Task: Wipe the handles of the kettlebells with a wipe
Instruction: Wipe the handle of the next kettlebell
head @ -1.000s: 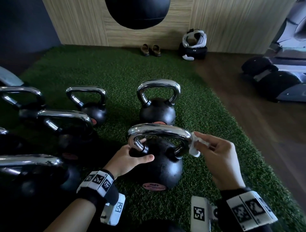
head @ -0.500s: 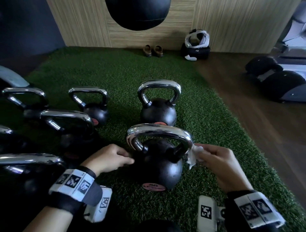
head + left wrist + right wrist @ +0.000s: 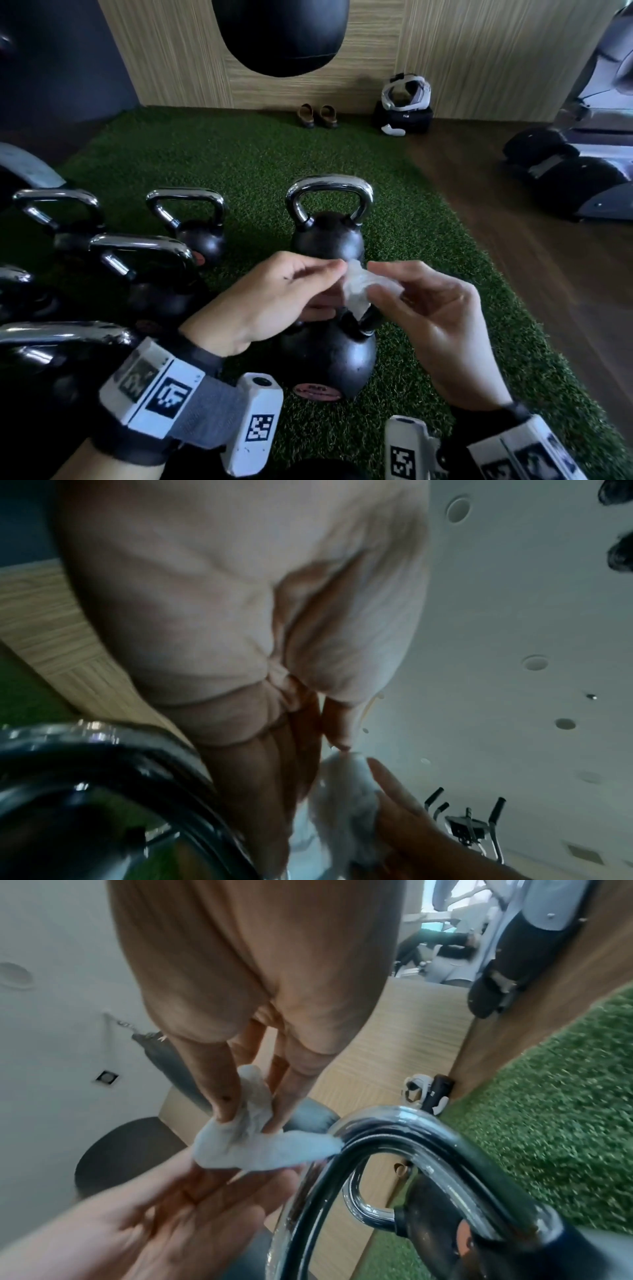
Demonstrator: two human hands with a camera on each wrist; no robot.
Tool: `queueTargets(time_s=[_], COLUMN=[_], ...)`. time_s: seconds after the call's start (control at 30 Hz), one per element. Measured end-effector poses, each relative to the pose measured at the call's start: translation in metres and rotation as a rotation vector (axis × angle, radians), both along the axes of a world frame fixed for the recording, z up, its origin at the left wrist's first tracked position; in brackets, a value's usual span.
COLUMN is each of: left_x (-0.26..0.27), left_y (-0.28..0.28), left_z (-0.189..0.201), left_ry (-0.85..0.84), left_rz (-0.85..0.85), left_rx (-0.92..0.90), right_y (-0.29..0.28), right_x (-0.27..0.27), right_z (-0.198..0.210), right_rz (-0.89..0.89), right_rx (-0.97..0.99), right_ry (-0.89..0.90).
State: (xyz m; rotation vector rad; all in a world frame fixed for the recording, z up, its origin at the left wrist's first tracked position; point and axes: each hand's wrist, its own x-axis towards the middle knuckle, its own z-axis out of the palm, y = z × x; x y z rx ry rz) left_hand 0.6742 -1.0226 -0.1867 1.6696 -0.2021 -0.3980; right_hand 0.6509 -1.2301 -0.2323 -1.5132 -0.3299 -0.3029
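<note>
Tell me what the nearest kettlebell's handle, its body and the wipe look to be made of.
Handle: polished, likely chromed metal; it mirrors the room with bright highlights.
Body: black, probably cast iron with a matte, slightly pitted coat; only dull specks of shine.
Wipe: thin white nonwoven or tissue, possibly damp; it crumples softly where the right hand and left hand pinch it.

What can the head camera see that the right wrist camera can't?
Only the head view shows the other kettlebells lined up on the grass, the shoes by the wall, and the wrist bands.

Only the right wrist view shows the ceiling and the right hand's palm side, with its fingers pinching the wipe.

Both show the wipe, the left hand, the right hand, the near kettlebell and the headset.
</note>
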Motion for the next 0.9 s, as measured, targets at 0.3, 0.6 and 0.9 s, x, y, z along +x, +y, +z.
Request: queueTargets(time_s=[0.3, 0.6, 0.9], left_x=[0.006, 0.018, 0.016], left_y=[-0.004, -0.003, 0.011], left_z=[-0.018, -0.040, -0.074], left_ry=[-0.067, -0.970, -1.128], left_rz=[0.075, 0.308, 0.417], left_rx=[-0.181, 0.506, 0.554], right_y=[0.008, -0.030, -0.013], right_x=[0.011, 0.042, 0.050], right_z=[-0.001, -0.084, -0.124], right_rz=[-0.288, -0.013, -0.075], right_rx=[-0.296, -0.356, -0.376], right_ry=[-0.173, 0.261, 0.334])
